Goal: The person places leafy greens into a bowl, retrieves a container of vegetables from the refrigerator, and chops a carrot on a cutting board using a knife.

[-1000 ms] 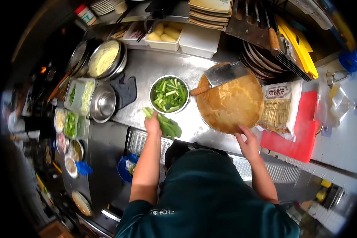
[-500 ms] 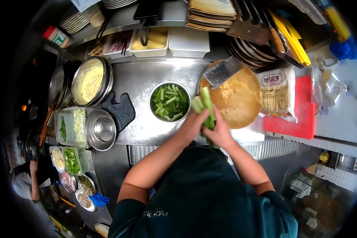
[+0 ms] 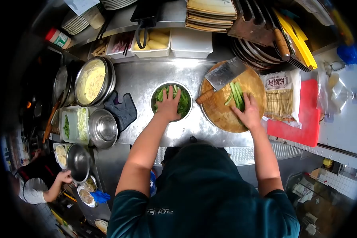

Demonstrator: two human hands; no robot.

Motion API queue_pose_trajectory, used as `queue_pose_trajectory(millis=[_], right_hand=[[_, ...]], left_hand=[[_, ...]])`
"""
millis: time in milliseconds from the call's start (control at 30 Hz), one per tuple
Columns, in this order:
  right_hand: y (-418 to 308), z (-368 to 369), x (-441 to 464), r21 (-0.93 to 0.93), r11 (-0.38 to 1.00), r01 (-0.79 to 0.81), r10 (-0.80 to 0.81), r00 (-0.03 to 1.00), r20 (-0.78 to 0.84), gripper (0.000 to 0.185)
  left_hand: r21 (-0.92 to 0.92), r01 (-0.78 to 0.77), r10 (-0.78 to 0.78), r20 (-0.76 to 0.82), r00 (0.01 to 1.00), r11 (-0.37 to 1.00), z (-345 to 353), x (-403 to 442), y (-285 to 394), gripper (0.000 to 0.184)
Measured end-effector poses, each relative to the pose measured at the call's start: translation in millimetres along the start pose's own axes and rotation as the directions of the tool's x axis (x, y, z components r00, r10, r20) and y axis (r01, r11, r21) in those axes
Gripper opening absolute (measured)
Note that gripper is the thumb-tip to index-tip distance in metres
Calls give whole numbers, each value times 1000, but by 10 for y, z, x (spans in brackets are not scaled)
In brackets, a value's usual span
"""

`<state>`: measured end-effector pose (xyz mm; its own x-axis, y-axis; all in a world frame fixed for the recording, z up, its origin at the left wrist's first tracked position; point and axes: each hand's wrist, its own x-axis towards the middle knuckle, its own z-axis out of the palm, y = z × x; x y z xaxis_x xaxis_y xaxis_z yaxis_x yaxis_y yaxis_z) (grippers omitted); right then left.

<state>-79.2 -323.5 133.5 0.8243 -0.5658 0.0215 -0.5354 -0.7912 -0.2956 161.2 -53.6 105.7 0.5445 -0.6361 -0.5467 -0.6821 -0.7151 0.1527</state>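
Observation:
My left hand [image 3: 169,104] is spread over the cut green vegetables [image 3: 183,104] in a round steel bowl [image 3: 191,99], fingers apart and touching the greens. Toward the right, a bunch of green stalks [image 3: 237,95] lies on the round wooden board [image 3: 226,118]. My right hand [image 3: 247,112] rests at the bunch's right side, thumb and fingers apart around its lower end. A cleaver [image 3: 226,74] lies flat on the board's upper left, its wooden handle pointing down-left past the board's edge.
Left are a dark cloth [image 3: 124,112], an empty steel bowl [image 3: 102,128] and a bowl of batter [image 3: 92,81]. Another person's hand [image 3: 64,177] holds a metal bowl [image 3: 79,162]. Right are a packet [image 3: 279,99] and a red board [image 3: 308,111]. Stacked plates [image 3: 211,15] stand behind.
The green stalks went from both my hands onto the board. My left hand moved left to the bowl of greens. The other person now holds a metal bowl over the side containers.

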Motion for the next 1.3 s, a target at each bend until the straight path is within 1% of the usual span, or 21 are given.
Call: queue_pose_trajectory(millis=[100, 200, 300, 400, 467, 500, 533, 600, 633, 667, 733, 800, 833, 867, 933, 1000, 1033, 1067, 1167, 1233, 1300], right_hand=[[-54, -10, -49, 48, 994, 96, -92, 993, -80, 73], [-193, -104, -132, 90, 986, 142, -126, 979, -160, 69], [-521, -229, -241, 215, 947, 237, -189, 957, -220, 62], [-953, -124, -342, 427, 846, 321, -296, 947, -126, 59], [-1243, 103, -333, 651, 723, 232, -311, 950, 7, 61], [-1377, 240, -324, 748, 641, 170, -339, 938, 77, 62], [-1486, 353, -265, 762, 646, 52, -292, 939, 184, 63], [-1756, 612, -21, 742, 647, -175, -207, 897, 392, 65], [-1800, 1008, 77, 691, 709, -137, -162, 923, 348, 65], [-1947, 1080, 176, 728, 638, -250, -106, 908, 405, 71], [-2140, 1443, 326, 624, 691, -363, 81, 898, 433, 70], [-2265, 1440, 451, 671, 319, -669, 162, 736, 657, 66], [-2315, 1399, 498, 625, 100, -774, 168, 633, 756, 65], [-2218, 1697, 546, 616, -7, -787, 158, 608, 778, 55], [-2190, 1789, 620, 606, -21, -795, 129, 599, 790, 48], [-2215, 1685, 693, 554, -78, -829, 44, 552, 832, 44], [-2166, 1704, 773, 399, -154, -904, -107, 416, 903, 45], [-2131, 1755, 796, 353, -197, -915, -211, 391, 896, 51], [-2115, 1908, 774, 511, -127, -850, -35, 519, 854, 46], [-2227, 1560, 674, 589, -85, -804, 39, 588, 808, 45], [-2232, 1412, 646, 608, -90, -789, 5, 610, 793, 42]], left_hand=[[3, 50, -50, 28, 998, 999, 48, 100, 36, 125], [-12, 49, -49, 5, 999, 999, 95, 133, 9, 126], [-29, 13, -14, -23, 1000, 999, 117, 106, -44, 124], [-158, -33, 11, -138, 990, 987, 172, 15, -142, 123], [-149, -71, 21, -315, 949, 986, 184, -149, -130, 114], [-269, -93, -26, -409, 912, 959, 278, -181, -142, 108], [-380, -124, -89, -497, 863, 916, 392, -188, -141, 103], [-675, -138, -310, -498, 810, 724, 449, -157, -175, 93], [-793, -91, -410, -405, 817, 602, 393, -174, -204, 86], [-893, -137, -471, -350, 810, 428, 449, -107, -261, 75], [-964, -54, -541, -193, 819, 262, 293, -125, -258, 63], [-988, -40, -593, 59, 803, -153, 387, 65, -301, 55], [-942, -26, -491, 152, 858, -335, 368, 25, -365, 56], [-899, 10, -422, 215, 881, -437, 520, 145, -454, 60], [-884, 109, -330, 280, 901, -454, 473, 189, -516, 65], [-839, 176, -222, 328, 918, -515, 401, 229, -530, 70], [-842, 191, -255, 357, 899, -505, 351, 226, -483, 68], [-845, 206, -289, 383, 878, -494, 308, 202, -433, 66], [-894, 108, -257, 239, 937, -436, 443, 249, -442, 58], [-912, 34, -282, 162, 946, -409, 426, 168, -418, 54], [-919, -77, -296, 45, 954, -387, 412, 69, -415, 51]])
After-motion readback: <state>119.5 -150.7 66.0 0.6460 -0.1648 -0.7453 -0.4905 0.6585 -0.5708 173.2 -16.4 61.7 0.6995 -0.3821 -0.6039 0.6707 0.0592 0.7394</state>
